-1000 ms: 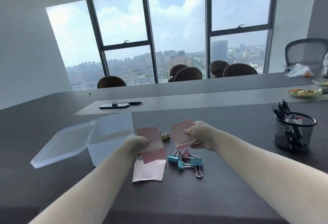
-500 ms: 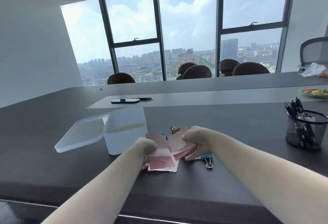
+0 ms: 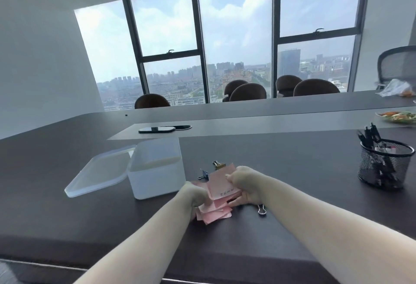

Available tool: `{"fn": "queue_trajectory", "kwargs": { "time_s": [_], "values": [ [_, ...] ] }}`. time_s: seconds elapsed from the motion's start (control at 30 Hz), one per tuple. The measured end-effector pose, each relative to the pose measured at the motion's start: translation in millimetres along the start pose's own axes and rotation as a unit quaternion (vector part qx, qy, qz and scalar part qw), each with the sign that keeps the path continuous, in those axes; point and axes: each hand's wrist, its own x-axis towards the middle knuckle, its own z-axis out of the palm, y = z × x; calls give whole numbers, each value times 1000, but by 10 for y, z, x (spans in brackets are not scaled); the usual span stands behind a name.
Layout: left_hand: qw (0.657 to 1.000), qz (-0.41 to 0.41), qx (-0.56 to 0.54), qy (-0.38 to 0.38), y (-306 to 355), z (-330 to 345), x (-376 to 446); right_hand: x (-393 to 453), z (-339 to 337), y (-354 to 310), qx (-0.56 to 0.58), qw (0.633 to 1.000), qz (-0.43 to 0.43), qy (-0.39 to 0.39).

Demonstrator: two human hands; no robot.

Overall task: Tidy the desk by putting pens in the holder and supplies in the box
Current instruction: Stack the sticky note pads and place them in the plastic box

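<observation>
Both hands hold a bunch of pink sticky notes [image 3: 219, 185] low over the dark desk. My left hand [image 3: 195, 195] grips the stack's left side and my right hand [image 3: 244, 183] grips its right side. A translucent plastic box [image 3: 155, 171] stands open just left of the notes. A gold binder clip [image 3: 218, 164] and a blue one [image 3: 203, 174] lie behind the notes. A silver clip handle [image 3: 261, 209] pokes out under my right wrist. The black mesh pen holder [image 3: 383, 164] with several pens stands at the right.
The box's lid [image 3: 99, 171] leans on the box's left side. A black phone [image 3: 156, 129] lies further back on a grey strip. A plate of food [image 3: 398, 117] and a plastic bag [image 3: 396, 87] sit at the far right. Chairs line the far edge.
My hands have drawn together, gathering the separate pink notes into one stack. The blue clips near my right hand are now mostly hidden. The camera has shifted so the scene sits further right.
</observation>
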Motion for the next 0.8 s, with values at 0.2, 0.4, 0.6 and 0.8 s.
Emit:
{"fn": "queue_trajectory", "kwargs": {
  "time_s": [0.2, 0.4, 0.6, 0.8],
  "values": [
    [989, 139, -46, 15, 86, -15, 234, 110, -175, -9, 11, 989, -109, 101],
    [971, 227, -33, -69, 403, 232, 61, 110, -366, -29, 8, 977, -163, 139],
    [957, 256, -94, -100, 584, 632, 132, 170, -716, 136, 12, 974, -190, 125],
    [950, 239, -140, -147, 706, 1107, 202, 309, -1074, 250, 31, 959, -209, 190]
  ]
}}
